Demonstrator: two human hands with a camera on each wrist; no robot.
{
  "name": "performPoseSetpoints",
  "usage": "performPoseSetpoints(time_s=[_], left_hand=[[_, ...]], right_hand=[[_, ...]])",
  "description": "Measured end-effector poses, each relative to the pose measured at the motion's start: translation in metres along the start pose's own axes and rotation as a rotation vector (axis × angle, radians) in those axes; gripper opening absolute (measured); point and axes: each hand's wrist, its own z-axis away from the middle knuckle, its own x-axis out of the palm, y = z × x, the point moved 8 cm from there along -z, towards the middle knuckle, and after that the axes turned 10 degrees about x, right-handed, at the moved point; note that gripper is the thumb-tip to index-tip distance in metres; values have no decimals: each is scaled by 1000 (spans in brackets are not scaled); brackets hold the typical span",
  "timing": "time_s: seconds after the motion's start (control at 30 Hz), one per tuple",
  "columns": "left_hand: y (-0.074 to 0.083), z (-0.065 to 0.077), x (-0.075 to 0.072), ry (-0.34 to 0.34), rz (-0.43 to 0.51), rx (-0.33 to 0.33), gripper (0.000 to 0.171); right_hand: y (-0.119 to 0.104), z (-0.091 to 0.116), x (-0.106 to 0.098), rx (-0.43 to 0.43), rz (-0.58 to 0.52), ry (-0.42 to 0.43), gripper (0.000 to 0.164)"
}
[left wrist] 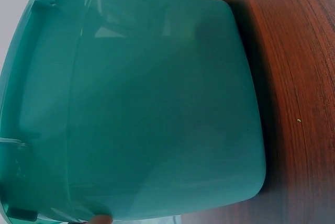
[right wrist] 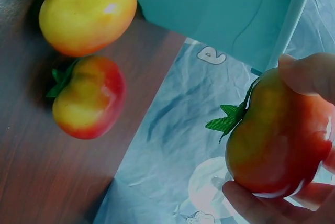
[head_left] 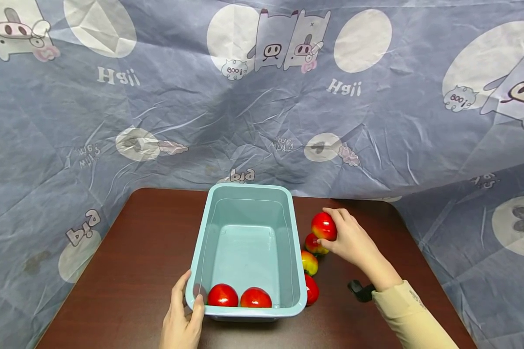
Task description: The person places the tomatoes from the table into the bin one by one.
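Observation:
A light blue-green plastic bin [head_left: 244, 261] stands on the table, with two red tomatoes [head_left: 222, 295] [head_left: 255, 297] at its near end. My left hand [head_left: 182, 312] grips the bin's near left corner, thumb over the rim and fingers outside. To the right of the bin, my right hand [head_left: 353, 240] holds a red-and-yellow tomato [right wrist: 282, 135] with green leaves, thumb and fingers around its sides. It is raised off the table. Beneath and nearer me lie a red-yellow tomato [right wrist: 90, 98], a yellower one [right wrist: 88, 14] and a red one [head_left: 311, 291], partly hidden by the bin.
The brown wooden table [head_left: 157, 232] has rounded far corners. A grey-blue cloth [head_left: 244, 121] with cartoon prints hangs behind it and along the sides. By my right wrist there is a small black object [head_left: 361, 291].

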Motion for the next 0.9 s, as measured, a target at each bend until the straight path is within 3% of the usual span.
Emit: performPoseSetpoints(time_s=[0.27, 0.9], left_hand=[[4, 0, -2, -14, -59, 27, 59], [4, 0, -2, 2, -78, 48, 58]], right_hand=[[-12, -2, -3, -21, -8, 0, 74], [-62, -8, -12, -128, -30, 12, 70]])
